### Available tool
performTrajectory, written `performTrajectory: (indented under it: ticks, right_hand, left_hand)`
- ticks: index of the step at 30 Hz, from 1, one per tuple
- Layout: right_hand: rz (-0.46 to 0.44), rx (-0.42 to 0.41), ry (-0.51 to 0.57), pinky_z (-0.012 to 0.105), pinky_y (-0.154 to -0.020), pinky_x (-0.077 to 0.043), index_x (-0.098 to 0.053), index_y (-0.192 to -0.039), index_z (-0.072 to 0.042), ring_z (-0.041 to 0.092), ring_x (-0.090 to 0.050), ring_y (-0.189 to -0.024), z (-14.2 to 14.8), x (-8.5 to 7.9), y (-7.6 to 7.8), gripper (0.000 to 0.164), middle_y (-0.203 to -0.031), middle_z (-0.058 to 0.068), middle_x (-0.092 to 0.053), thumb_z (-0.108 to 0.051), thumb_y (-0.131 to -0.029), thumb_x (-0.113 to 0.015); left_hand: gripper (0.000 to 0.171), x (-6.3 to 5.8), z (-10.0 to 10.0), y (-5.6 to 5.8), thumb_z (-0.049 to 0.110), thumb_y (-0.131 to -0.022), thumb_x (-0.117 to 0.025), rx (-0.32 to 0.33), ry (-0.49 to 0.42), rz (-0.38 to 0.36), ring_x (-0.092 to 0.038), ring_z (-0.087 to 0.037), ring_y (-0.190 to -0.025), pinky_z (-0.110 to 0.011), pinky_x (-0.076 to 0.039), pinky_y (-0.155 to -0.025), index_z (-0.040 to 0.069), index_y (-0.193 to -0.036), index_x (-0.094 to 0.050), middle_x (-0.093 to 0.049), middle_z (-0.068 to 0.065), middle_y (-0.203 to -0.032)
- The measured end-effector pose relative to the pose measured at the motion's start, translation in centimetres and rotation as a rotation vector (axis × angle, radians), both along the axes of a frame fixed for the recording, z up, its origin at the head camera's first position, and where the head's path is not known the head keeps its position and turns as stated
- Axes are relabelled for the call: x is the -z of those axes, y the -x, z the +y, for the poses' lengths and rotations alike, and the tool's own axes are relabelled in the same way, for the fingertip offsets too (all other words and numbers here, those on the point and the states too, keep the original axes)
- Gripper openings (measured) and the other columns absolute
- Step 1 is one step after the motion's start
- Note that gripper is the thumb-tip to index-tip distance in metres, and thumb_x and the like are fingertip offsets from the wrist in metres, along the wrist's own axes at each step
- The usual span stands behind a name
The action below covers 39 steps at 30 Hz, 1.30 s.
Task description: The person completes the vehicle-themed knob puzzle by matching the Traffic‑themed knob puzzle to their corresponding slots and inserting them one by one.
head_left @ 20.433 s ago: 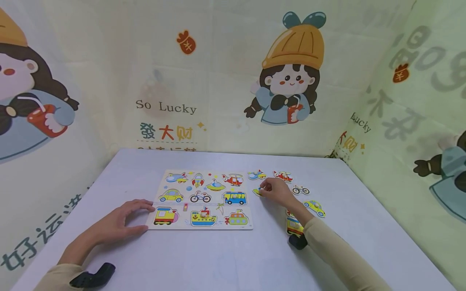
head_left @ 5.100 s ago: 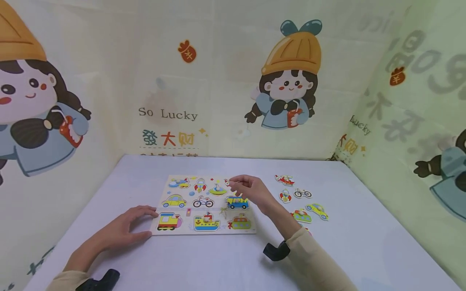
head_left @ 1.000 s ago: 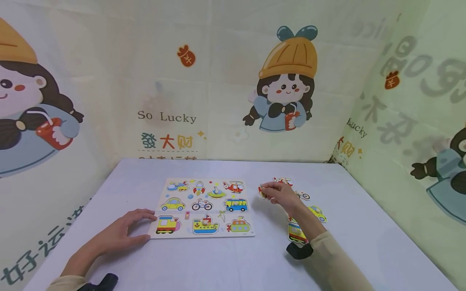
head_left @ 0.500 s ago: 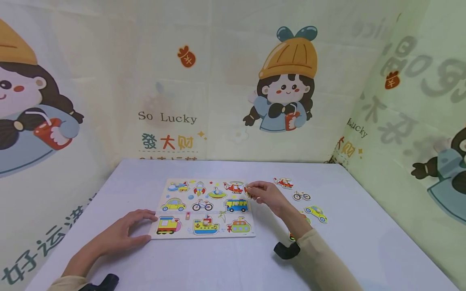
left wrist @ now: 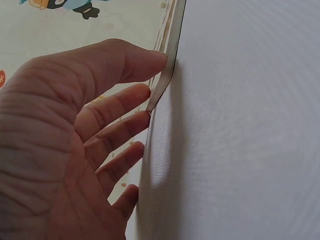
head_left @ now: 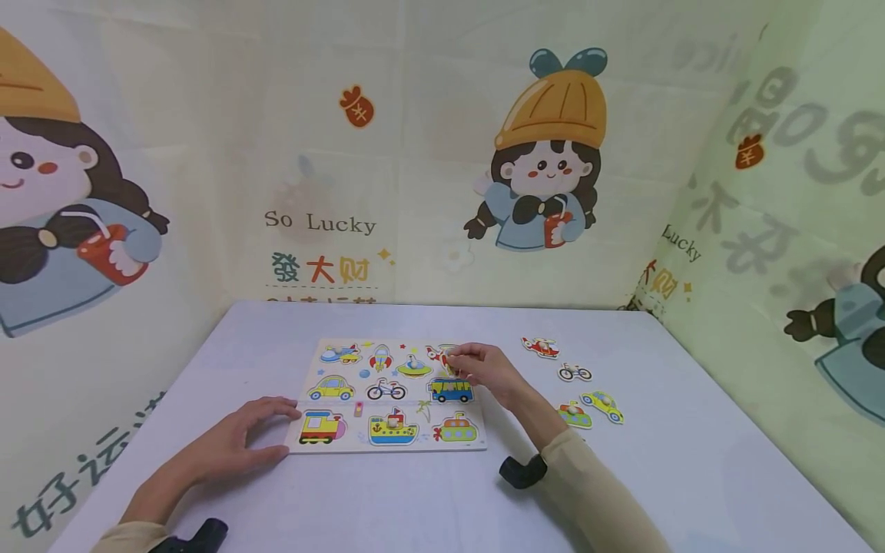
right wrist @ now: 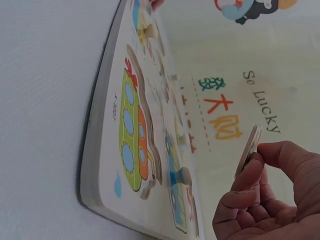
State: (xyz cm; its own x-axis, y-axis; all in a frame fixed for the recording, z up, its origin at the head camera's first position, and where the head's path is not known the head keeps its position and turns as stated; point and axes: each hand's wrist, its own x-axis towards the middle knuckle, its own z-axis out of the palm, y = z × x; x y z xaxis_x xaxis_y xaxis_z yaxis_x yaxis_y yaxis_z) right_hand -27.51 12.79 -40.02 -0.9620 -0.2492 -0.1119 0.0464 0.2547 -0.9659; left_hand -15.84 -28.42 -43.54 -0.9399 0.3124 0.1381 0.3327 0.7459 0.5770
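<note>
A puzzle board (head_left: 366, 411) printed with vehicles lies flat on the table. My left hand (head_left: 224, 439) is at its left corner, fingers slightly bent and spread, thumb and fingertips touching the edge, also in the left wrist view. My right hand (head_left: 489, 370) is over the board's upper right, between the helicopter picture and the bus piece (head_left: 451, 389). Its thumb and fingers pinch a thin puzzle piece (right wrist: 248, 150), likely the rocket, seen edge-on in the right wrist view. Knobbed pieces such as the ship (head_left: 392, 426) and flying saucer (head_left: 413, 365) sit in the board.
Right of the board lie loose pieces: a helicopter (head_left: 540, 347), a bicycle (head_left: 575, 372), a yellow car (head_left: 603, 407) and a green submarine (head_left: 575, 415). The right sleeve passes close beside the submarine. Cloth walls with cartoon prints stand behind and beside the white table (head_left: 442, 499).
My right hand has carried the rocket piece left from beside the board to over its upper right. The rocket's earlier spot on the table is vacant. My left hand has stayed at the corner.
</note>
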Motion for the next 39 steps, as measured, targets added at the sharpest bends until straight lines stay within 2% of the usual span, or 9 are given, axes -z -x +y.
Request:
performTrajectory:
  ticks: [7, 13, 22, 31, 35, 39]
  right_hand:
    - [0.005, -0.034, -0.018, 0.028, -0.076, -0.049, -0.072, -0.111, -0.009, 0.018, -0.061, -0.083, -1.8, 0.2, 0.4, 0.024, -0.095, 0.003, -0.072, -0.028, -0.097, -0.071]
    - [-0.01, -0.06, -0.018, 0.025, -0.067, -0.046, -0.071, -0.111, -0.009, 0.018, -0.06, -0.08, -3.7, 0.1, 0.5, 0.024, -0.094, 0.002, -0.073, -0.029, -0.096, -0.073]
    - [-0.011, -0.052, -0.055, 0.025, -0.068, -0.047, -0.072, -0.108, -0.011, 0.016, -0.058, -0.077, -6.0, 0.3, 0.9, 0.022, -0.091, 0.0, -0.072, -0.028, -0.095, -0.074]
    - [0.018, -0.067, -0.139, 0.027, -0.07, -0.048, -0.073, -0.104, -0.015, 0.018, -0.06, -0.078, -8.0, 0.2, 1.4, 0.018, -0.088, 0.0, -0.073, -0.029, -0.093, -0.077]
    - [0.045, -0.08, -0.163, 0.027, -0.071, -0.052, -0.073, -0.104, -0.015, 0.018, -0.062, -0.079, -8.8, 0.1, 1.6, 0.016, -0.089, 0.0, -0.074, -0.027, -0.093, -0.076]
    - [0.083, -0.1, -0.18, 0.026, -0.069, -0.05, -0.073, -0.103, -0.015, 0.016, -0.061, -0.079, -9.6, 0.0, 1.9, 0.015, -0.088, 0.0, -0.073, -0.026, -0.094, -0.076]
  left_hand:
    - [0.046, 0.0, 0.0, 0.0, 0.036, -0.084, -0.084, 0.022, 0.005, 0.014, -0.047, -0.046, -0.135, -0.072, -0.041, -0.104, 0.024, -0.125, -0.065, -0.058, -0.013, -0.142]
    - [0.045, 0.1, -0.1, 0.1, 0.035, -0.083, -0.084, 0.028, -0.003, 0.034, -0.048, -0.045, -0.134, -0.071, -0.041, -0.104, 0.025, -0.124, -0.066, -0.059, -0.011, -0.141]
    - [0.045, 0.2, -0.2, 0.1, 0.035, -0.083, -0.084, 0.023, 0.007, 0.042, -0.049, -0.045, -0.134, -0.071, -0.041, -0.104, 0.026, -0.123, -0.066, -0.059, -0.01, -0.141]
    - [0.045, 0.1, -0.1, 0.0, 0.033, -0.083, -0.085, 0.029, 0.002, 0.036, -0.049, -0.046, -0.133, -0.071, -0.041, -0.104, 0.025, -0.123, -0.066, -0.059, -0.012, -0.14]
    - [0.045, 0.1, -0.1, 0.0, 0.035, -0.083, -0.085, 0.025, 0.005, 0.04, -0.049, -0.045, -0.133, -0.071, -0.041, -0.104, 0.025, -0.123, -0.066, -0.059, -0.011, -0.14]
    - [0.045, 0.1, -0.1, 0.0, 0.036, -0.083, -0.084, 0.025, 0.008, 0.044, -0.049, -0.046, -0.133, -0.071, -0.041, -0.104, 0.025, -0.123, -0.066, -0.059, -0.011, -0.14]
